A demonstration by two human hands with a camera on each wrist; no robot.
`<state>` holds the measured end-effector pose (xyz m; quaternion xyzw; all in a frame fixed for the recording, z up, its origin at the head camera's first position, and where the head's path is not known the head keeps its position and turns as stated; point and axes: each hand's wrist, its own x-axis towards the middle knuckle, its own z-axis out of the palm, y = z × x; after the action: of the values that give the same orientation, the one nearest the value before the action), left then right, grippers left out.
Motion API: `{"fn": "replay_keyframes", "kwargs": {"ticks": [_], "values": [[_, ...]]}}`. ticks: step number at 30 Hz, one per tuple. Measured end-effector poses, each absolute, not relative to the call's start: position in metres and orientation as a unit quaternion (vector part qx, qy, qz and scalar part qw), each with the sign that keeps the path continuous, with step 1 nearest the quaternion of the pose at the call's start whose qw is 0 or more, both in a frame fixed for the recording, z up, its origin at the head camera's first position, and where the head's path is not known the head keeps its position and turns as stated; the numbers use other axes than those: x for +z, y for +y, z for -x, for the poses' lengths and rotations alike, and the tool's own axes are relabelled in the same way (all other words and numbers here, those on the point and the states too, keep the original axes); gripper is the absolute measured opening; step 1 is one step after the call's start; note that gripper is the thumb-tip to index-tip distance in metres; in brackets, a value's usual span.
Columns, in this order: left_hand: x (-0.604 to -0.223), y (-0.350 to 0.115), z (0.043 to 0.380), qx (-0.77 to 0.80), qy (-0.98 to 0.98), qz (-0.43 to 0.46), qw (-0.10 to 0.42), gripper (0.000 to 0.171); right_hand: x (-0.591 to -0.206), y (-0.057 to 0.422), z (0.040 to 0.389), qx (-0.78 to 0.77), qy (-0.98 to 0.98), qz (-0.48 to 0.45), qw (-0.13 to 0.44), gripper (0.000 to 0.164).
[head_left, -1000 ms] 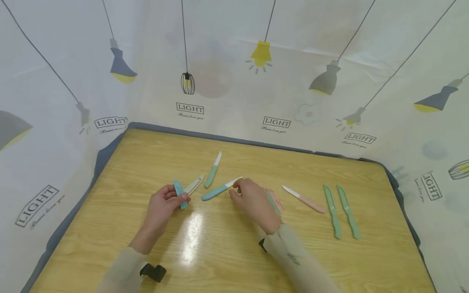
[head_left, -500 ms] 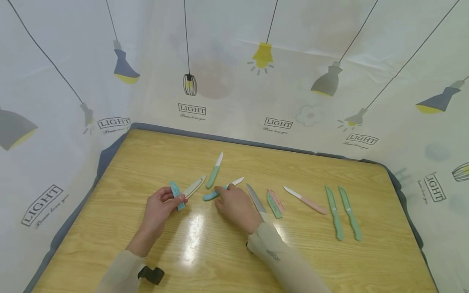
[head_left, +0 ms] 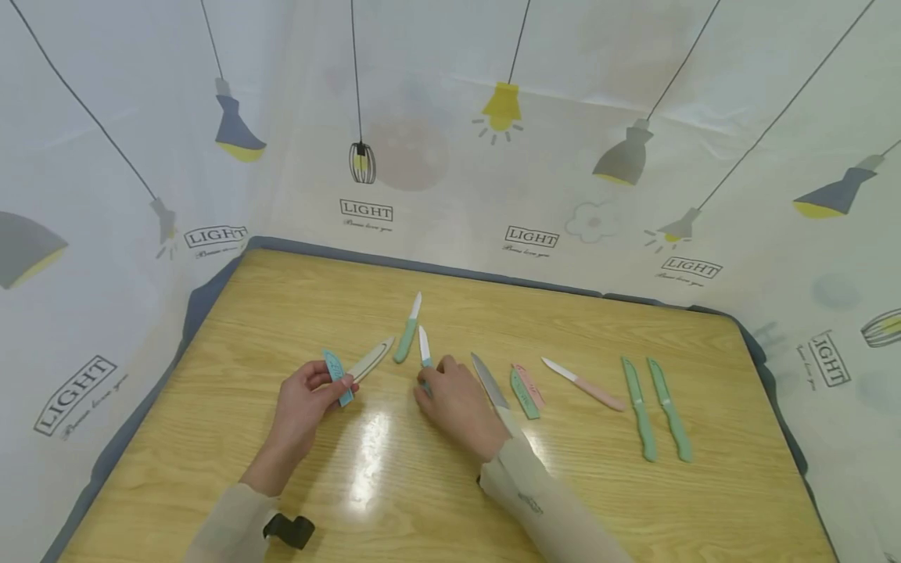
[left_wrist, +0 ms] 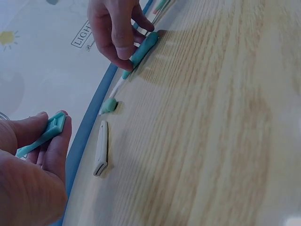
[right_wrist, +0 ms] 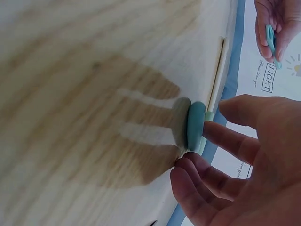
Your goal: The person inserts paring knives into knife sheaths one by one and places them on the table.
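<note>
My left hand (head_left: pixel 301 407) pinches a blue knife sheath (head_left: pixel 336 377) between thumb and fingers, held up over the left part of the table. The sheath's open end (left_wrist: pixel 57 123) faces the left wrist camera. My right hand (head_left: pixel 457 403) has its fingers round the handle of a small blue paring knife (left_wrist: pixel 145 49) that lies near the table's middle. Its white blade (head_left: pixel 424 342) points away from me, and the hand hides most of the handle. A cream sheath (head_left: pixel 373 359) lies just beyond my left fingertips. Beside the blue knife lies a green paring knife (head_left: pixel 406 338).
Right of my right hand lie a larger grey-bladed knife (head_left: pixel 487 377), partly under the sleeve, and green (head_left: pixel 524 395) and pink (head_left: pixel 531 383) sheaths. Further right are a pink knife (head_left: pixel 591 391) and two green knives (head_left: pixel 638 407) in sheaths. Printed fabric walls rise behind the table (head_left: pixel 711 516).
My right hand has moved left from the blade end to the blue knife's handle. The knife has turned so its blade points more directly away. My left hand still holds the blue sheath.
</note>
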<state>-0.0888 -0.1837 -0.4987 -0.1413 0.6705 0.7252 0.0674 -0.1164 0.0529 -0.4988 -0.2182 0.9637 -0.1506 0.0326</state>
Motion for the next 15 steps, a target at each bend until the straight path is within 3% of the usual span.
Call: {"fn": "replay_keyframes", "kwargs": {"ticks": [5, 11, 15], "values": [[-0.498, -0.183, 0.088, 0.730, 0.666, 0.142, 0.067, 0.048, -0.501, 0.052, 0.116, -0.143, 0.966, 0.212, 0.024, 0.034], [-0.498, -0.180, 0.088, 0.730, 0.665, 0.142, 0.066, 0.048, -0.502, 0.048, 0.122, -0.097, 0.973, 0.203, -0.040, 0.040], [-0.498, -0.177, 0.090, 0.732, 0.662, 0.145, 0.066, 0.050, -0.501, 0.045, 0.127, -0.068, 0.979, 0.189, -0.046, 0.040]]}}
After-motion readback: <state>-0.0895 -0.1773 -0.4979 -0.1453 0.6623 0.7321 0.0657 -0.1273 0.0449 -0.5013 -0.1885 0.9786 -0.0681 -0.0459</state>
